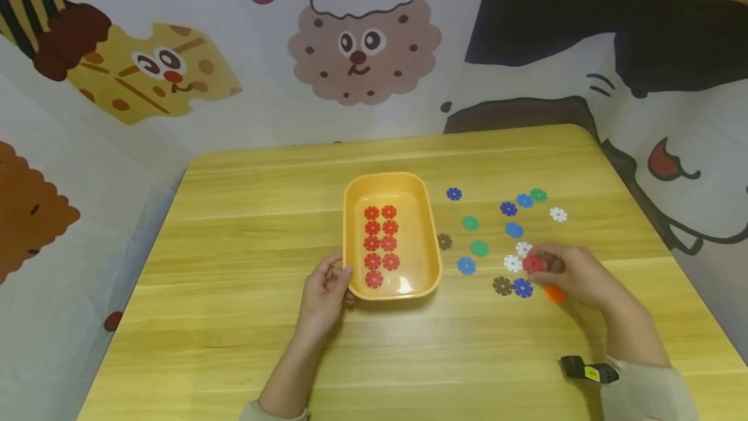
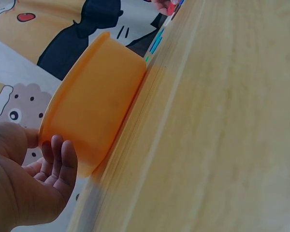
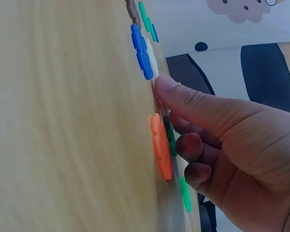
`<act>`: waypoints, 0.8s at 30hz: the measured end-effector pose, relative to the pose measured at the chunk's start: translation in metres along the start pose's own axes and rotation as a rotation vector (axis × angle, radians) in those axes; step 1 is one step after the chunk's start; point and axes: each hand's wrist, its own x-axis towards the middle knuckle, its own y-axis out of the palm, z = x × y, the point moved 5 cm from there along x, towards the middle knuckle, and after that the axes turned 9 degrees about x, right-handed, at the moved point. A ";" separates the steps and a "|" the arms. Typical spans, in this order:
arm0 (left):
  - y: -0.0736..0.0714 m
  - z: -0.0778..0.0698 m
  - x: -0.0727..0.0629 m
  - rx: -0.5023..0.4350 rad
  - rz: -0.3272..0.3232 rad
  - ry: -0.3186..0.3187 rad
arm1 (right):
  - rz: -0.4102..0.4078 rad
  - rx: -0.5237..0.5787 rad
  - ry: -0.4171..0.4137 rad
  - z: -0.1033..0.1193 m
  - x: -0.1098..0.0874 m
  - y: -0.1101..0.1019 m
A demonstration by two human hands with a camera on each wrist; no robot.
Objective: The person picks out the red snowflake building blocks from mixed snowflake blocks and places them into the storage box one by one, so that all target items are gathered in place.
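Note:
An orange tray (image 1: 432, 239) stands mid-table with several red snowflake discs (image 1: 381, 244) laid in two columns inside. My left hand (image 1: 334, 273) rests against the tray's near-left corner. Its thumb (image 2: 31, 137) touches the tray's outer wall (image 2: 94, 106) and its fingers hang loosely curled, holding nothing. To the right of the tray, my right hand (image 1: 542, 262) pinches a red disc (image 1: 532, 264) at table level among loose discs. In the right wrist view its thumb (image 3: 171, 92) presses down beside an orange disc (image 3: 161, 145).
Blue, green, white and brown discs (image 1: 514, 230) lie scattered right of the tray, and an orange disc (image 1: 555, 294) lies by my right hand. A cartoon-printed cloth wall (image 1: 362, 51) rings the wooden table (image 1: 234, 226). A black wrist camera (image 1: 587, 370) sits on my right forearm.

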 end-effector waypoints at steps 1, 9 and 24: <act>0.000 0.000 0.000 0.000 0.000 0.001 | -0.009 -0.004 -0.001 0.000 0.001 0.000; 0.000 -0.001 0.000 -0.003 0.004 -0.003 | -0.105 -0.043 -0.123 0.025 0.014 -0.001; 0.001 0.000 0.001 -0.023 0.006 -0.020 | -0.059 0.085 -0.202 0.071 0.054 0.029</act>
